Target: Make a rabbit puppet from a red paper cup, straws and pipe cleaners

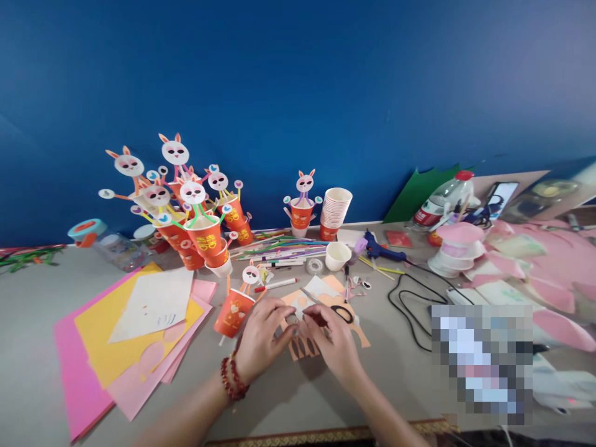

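Observation:
My left hand [264, 338], with a red bead bracelet [233, 377] at the wrist, is closed in a pinch. Facing it, my right hand [334, 341] pinches too. A small pale piece [299, 315], perhaps paper, shows between the fingertips; its kind is too small to tell. Under the hands lie cut orange paper [302, 349] with oval holes and white paper [321, 287]. Black-handled scissors [343, 313] rest just beyond my right hand. Left of my left hand, a red paper cup [234, 312] with a rabbit-like paper face [251, 275] leans at a tilt.
Finished-looking red cup figures [202, 239] crowd the back left. Coloured paper sheets [93, 347] lie at left. Behind the hands are stacked cups [336, 211], a white cup [338, 256], tape [315, 266] and a blue glue gun [384, 249]. Its black cable [401, 310] loops at right.

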`<state>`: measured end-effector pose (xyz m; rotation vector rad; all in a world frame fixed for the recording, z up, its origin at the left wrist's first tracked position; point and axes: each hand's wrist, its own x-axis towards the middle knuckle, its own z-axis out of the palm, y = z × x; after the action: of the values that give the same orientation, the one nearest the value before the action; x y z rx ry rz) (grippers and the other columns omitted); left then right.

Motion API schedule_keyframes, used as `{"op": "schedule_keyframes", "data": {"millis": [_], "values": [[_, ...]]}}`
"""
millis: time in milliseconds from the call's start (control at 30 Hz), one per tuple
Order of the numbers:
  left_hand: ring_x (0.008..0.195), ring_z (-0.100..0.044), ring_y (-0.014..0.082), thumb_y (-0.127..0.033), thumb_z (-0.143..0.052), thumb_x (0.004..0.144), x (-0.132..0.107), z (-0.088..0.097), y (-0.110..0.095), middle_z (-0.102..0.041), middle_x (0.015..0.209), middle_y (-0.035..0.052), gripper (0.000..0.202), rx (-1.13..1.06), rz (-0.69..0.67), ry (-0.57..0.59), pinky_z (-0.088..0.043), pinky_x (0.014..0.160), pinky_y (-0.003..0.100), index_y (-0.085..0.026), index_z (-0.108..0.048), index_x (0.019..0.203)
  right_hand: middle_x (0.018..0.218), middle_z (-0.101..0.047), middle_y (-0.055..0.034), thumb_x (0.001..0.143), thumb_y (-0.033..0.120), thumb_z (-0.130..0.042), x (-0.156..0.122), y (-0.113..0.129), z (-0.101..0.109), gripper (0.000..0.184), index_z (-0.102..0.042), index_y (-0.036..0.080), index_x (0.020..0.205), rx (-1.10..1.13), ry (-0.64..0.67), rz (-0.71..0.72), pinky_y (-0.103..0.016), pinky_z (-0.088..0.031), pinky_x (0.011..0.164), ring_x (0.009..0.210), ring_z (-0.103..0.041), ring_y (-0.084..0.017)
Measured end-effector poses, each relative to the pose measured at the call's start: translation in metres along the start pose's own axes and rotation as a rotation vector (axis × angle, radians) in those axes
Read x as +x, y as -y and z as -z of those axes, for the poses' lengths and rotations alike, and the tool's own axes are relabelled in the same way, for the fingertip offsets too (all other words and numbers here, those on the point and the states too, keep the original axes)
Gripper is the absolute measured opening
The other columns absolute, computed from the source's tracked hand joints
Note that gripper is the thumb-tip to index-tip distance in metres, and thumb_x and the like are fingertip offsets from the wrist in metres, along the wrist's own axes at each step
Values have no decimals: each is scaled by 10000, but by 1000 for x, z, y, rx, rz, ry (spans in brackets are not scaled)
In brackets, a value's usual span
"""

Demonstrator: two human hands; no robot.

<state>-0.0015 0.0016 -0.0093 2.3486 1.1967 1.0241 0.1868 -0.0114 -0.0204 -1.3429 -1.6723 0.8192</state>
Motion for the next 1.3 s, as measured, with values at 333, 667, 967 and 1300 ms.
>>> {"op": "schedule_keyframes", "data": {"millis": [333, 667, 967, 1300], "values": [[858, -656, 175, -206, -591, 881, 6, -7, 10, -684, 979, 47, 163, -343, 312, 76, -542, 799, 319, -191, -611, 1042, 1033, -639, -54, 823, 83, -555, -2, -6, -8, 235, -634, 218, 998, -504, 301, 151, -316, -429, 827, 979, -559, -240], [933, -636, 221, -224, -604, 881, 2, -12, 26, -676, 998, 65, 156, -163, 237, 176, -517, 853, 374, -200, -637, 1031, 1016, -623, -66, 809, 80, -571, -2, -8, -13, 181, -606, 184, 953, -555, 288, 151, -322, -428, 840, 954, -545, -240], [967, -622, 238, -228, -572, 904, 0, -15, 33, -667, 1031, 72, 173, -6, 153, 209, -510, 866, 398, -220, -658, 1053, 922, -640, -49, 790, 66, -582, -5, -12, -18, 163, -555, 200, 881, -532, 219, 149, -309, -406, 756, 869, -572, -231], [949, -584, 245, -209, -540, 925, 4, -7, 26, -618, 992, 62, 110, 242, 99, 307, -479, 846, 395, -208, -625, 996, 883, -672, -38, 773, 37, -552, -5, -12, -15, 192, -561, 202, 871, -455, 226, 119, -286, -386, 729, 835, -605, -215]]}}
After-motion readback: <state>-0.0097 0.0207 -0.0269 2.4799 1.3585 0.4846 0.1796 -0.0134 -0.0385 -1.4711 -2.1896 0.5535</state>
